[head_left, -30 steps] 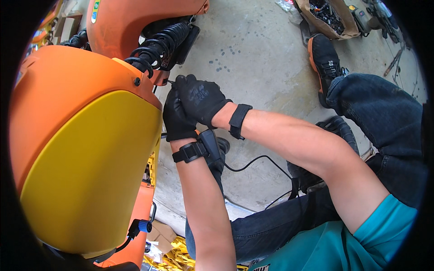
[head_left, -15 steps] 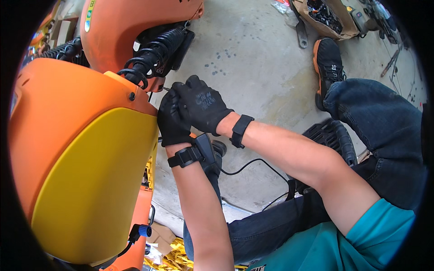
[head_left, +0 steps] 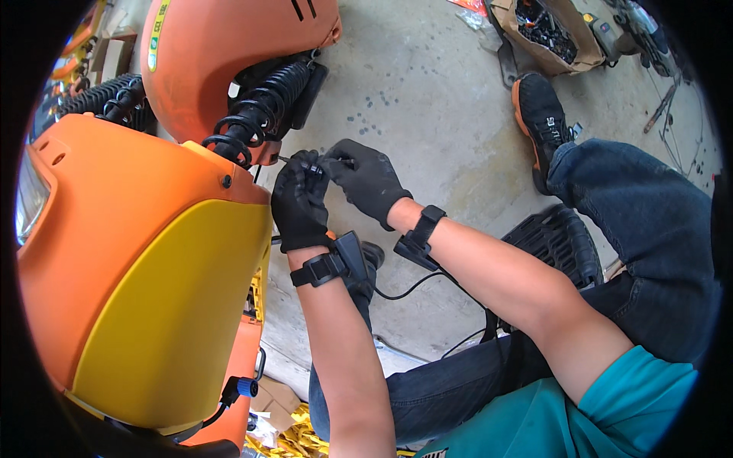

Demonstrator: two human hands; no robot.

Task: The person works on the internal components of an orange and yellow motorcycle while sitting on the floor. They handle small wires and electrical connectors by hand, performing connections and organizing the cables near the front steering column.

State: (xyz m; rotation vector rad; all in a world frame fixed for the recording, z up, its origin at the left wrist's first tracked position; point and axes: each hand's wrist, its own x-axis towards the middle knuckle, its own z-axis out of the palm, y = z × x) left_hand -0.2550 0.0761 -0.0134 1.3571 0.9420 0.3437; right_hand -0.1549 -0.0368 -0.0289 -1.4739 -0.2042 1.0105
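Note:
Black work gloves cover both of my hands, which meet beside the orange-and-yellow front panel (head_left: 153,298) of a scooter-like vehicle. My left hand (head_left: 299,204) is closed around a small dark piece (head_left: 314,169), too small to name, with a thin tip poking out toward the vehicle. Against that piece, my right hand (head_left: 368,180) is pinched, and what it grips is mostly hidden by the fingers. Just beyond them, a black coil-spring shock absorber (head_left: 266,107) slants up to the orange fender (head_left: 237,46).
At the upper right a paper bag (head_left: 580,53) of small dark parts stands by a power tool (head_left: 607,34). Thin rods (head_left: 663,107) lie on the concrete floor (head_left: 450,114). A blue-ended cable connector (head_left: 246,387) hangs beside the panel. My shoe (head_left: 540,114) is at the right.
My right hand has drawn back a little to the right, so the small dark piece in the left fingers now shows. The view has shifted slightly.

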